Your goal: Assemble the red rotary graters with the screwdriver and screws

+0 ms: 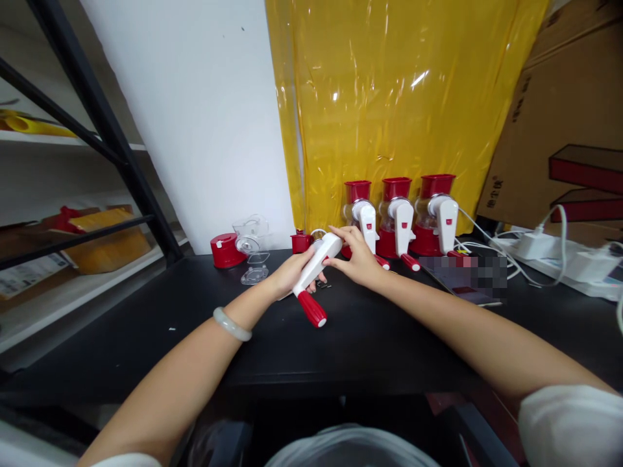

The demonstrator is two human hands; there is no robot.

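Holding a white crank (318, 264) in both hands over the middle of the tabletop (341, 353).
Its red knob (312, 309) is pointing toward the near edge; the left hand (291, 274) is gripping it from below and the right hand (359, 257) is touching its upper end. Whether it is joining anything behind is hidden. Farther back, left of centre, a red base (228, 253) and a clear housing (257, 228) are sitting, seemingly still unjoined. Along the far edge, rightward, three grinders (398, 217) are standing, apparently finished, cranks fitted.
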